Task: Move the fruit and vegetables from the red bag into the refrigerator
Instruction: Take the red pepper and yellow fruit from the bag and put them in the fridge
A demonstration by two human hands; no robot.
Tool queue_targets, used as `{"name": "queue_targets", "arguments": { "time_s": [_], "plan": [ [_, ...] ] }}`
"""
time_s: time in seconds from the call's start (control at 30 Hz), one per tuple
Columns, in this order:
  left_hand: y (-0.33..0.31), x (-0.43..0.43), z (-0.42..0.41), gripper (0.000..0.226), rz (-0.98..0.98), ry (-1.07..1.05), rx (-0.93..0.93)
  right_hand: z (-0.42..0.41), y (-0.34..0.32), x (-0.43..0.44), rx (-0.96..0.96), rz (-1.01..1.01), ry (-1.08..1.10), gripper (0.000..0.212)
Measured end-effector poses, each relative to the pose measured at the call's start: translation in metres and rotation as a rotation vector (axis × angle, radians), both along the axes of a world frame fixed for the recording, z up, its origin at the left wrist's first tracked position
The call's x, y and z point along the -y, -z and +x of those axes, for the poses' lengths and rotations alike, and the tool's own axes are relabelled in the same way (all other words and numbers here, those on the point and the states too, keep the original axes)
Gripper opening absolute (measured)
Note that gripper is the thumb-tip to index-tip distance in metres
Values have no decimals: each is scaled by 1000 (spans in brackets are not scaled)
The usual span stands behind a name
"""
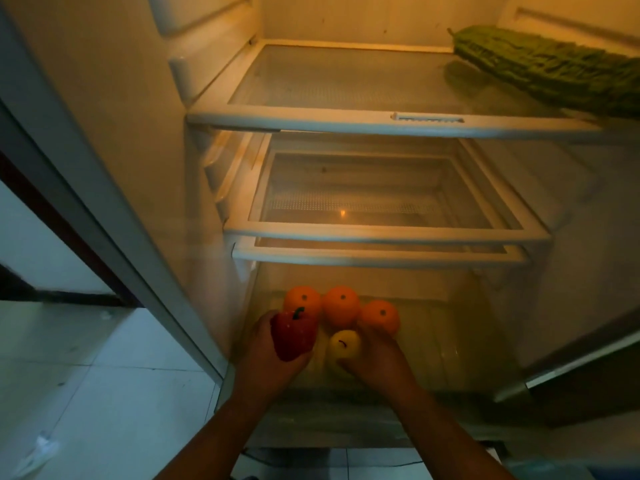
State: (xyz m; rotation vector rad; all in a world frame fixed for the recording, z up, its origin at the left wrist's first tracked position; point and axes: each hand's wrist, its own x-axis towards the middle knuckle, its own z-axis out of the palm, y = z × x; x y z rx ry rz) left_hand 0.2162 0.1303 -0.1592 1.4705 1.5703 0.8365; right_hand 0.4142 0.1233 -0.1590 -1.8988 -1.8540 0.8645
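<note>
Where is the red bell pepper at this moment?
In the head view, the left hand holds the red bell pepper low in the refrigerator, in front of the leftmost round orange.

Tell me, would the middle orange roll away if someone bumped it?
Probably a little: the middle orange is round, so it is apt to roll. It likely would not go far, with the left orange and the right orange close beside it. Its skin looks smooth, so it may slip in a grip.
</note>
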Motion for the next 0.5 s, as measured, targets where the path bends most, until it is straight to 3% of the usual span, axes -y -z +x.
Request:
{"name": "queue_targets", "arguments": {
  "time_s": [0.07,0.17,0.3,0.5],
  "plan": [
    [-6,-1,0,76,10,13,54,3,-5,2,-18,61,44,48],
    [-16,0,2,83,25,98,113,4,-25,8,-270,98,161,32],
    [-37,3,17,89,121,229,140,6,-49,14,-537,33,181,66],
    [-79,3,30,84,157,330,162,17,-84,14,-768,90,165,67]
  ]
}}
